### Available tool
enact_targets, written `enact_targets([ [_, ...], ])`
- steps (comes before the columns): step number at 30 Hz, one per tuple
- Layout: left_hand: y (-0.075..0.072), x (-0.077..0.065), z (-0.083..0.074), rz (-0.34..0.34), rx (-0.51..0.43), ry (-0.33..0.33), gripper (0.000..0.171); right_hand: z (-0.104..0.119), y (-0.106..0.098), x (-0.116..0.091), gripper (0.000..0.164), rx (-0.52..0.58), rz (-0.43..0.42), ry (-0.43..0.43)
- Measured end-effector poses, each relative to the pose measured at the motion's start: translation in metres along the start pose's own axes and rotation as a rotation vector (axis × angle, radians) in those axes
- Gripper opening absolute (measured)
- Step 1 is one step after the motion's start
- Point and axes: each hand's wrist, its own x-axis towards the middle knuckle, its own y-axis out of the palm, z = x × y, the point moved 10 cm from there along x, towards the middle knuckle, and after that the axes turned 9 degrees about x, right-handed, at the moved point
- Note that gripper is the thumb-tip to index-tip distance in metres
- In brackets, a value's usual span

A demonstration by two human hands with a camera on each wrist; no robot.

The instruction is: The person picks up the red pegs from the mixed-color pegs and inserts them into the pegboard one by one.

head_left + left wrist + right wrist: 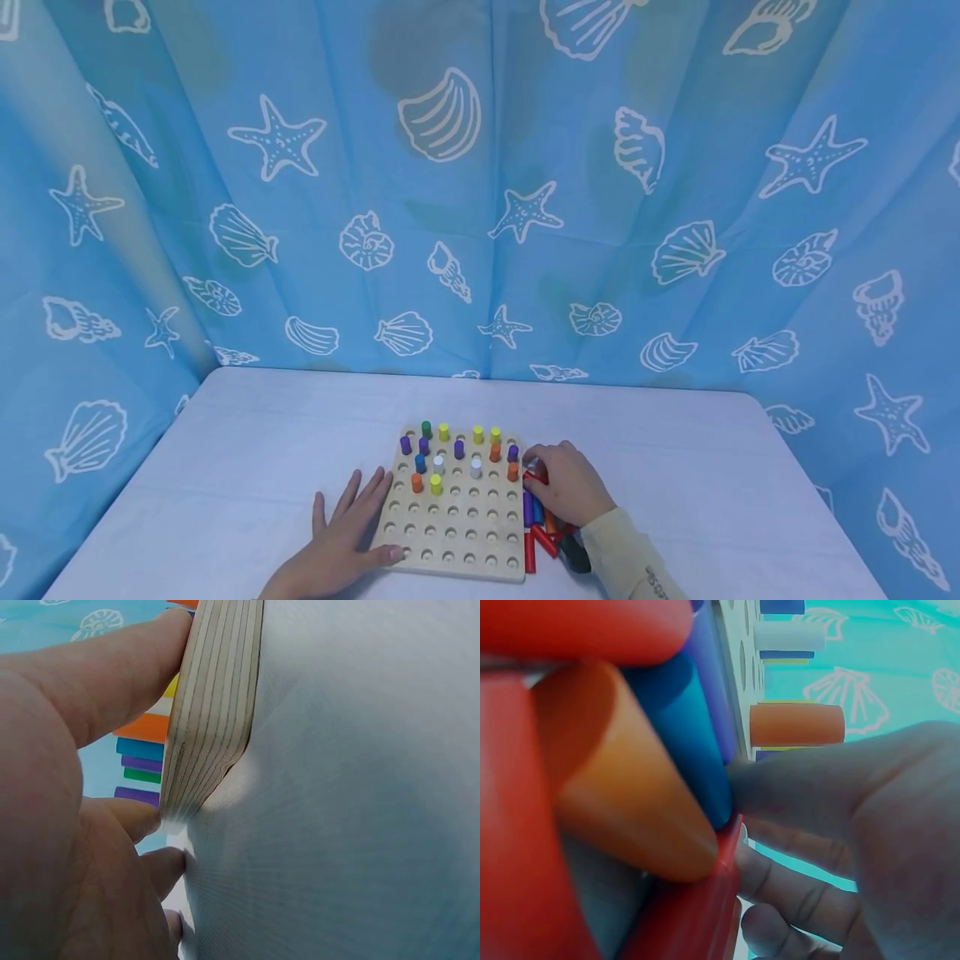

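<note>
Pegboard: the wooden pegboard (pixel 460 546) lies flat between the two hands, one side running along the left hand's fingers and the opposite side along the right hand's pile.
Left hand (pixel 341 533): spread and relaxed, grasping nothing — the thumb reaches over the near left corner, the other fingers lie by the board's left side.
Right hand (pixel 570 487): bent over the pile of loose pegs, thumb close to the blue and purple ones; whether it pinches a peg cannot be told, since the fingertips are partly hidden.
Loose pegs beneath the right hand: the purple peg (pixel 528 510) and blue peg (pixel 686 742) lie side by side, long axes running along the board's edge; the orange peg (pixel 622 780) lies just to their right.
Loose pegs nearer the person than the right hand's fingers: one red peg (pixel 530 553) lies lengthwise along the board's edge; a second red peg (pixel 544 542) slants, its far end towards the board.
Standing pegs: left of the right hand, mostly in the far rows, upright with long axes vertical — a green peg (pixel 426 429), white pegs (pixel 476 468), yellow, purple, orange and blue ones.
Bare holes: mainly in the near rows, beside the left thumb.
</note>
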Motion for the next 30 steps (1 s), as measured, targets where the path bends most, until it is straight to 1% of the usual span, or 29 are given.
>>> enact_targets([
  [6,-0.001,-0.002,-0.002,-0.005,0.008,0.011,0.102,0.0,-0.001,-0.002,0.025,0.016,-0.006,-0.001],
  [12,-0.001,-0.002,-0.001,0.0,0.003,0.006,0.102,0.002,-0.004,-0.005,0.023,0.007,-0.002,-0.007],
  [19,0.0,0.0,0.0,0.003,0.014,0.002,0.103,0.001,-0.008,-0.007,0.019,0.036,-0.029,-0.005],
  [23,0.001,0.001,0.0,0.006,0.023,0.001,0.104,0.001,-0.011,-0.008,0.021,0.055,-0.04,0.005],
  [26,0.0,0.0,-0.001,-0.01,0.019,0.013,0.105,0.003,-0.014,-0.01,0.022,0.065,-0.051,0.01],
  [30,0.001,0.001,0.002,-0.034,0.024,0.016,0.107,0.007,-0.018,-0.013,0.022,0.069,-0.068,-0.007],
])
